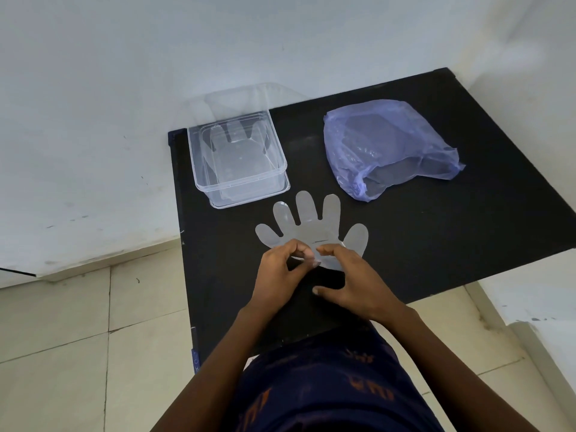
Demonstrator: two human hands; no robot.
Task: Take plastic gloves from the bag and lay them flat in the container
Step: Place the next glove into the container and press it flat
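Down on the black surface (405, 244), a clear plastic glove (311, 227) lying flat, five fingers spread and pointing to the far side. Near edge of the glove, the cuff end, pinched by both hands. Left hand (280, 275) curled, thumb and first fingers closed on the cuff. Right hand (355, 282) just beside it, fingertips pressing down on the same cuff, thumb stretched out to the left over the dark surface. Both hands almost touching each other at the fingertips.

Far and to the left, a clear container (237, 160) sitting near the far left corner of the surface, open at the top. Inside it, another glove (237, 145) lying flat, fingers pointing far. Something clear standing up behind the container against the wall, maybe a lid, hard to tell.

Far and to the right, a thin purple bag (386, 148), crumpled and puffy, well apart from the container, open mouth turned to the near side. Hard to tell what is inside the bag.

Glove on the surface sitting between container and bag, a bit nearer. White wall (124, 120) behind, pale floor tiles (78, 338) to the left.
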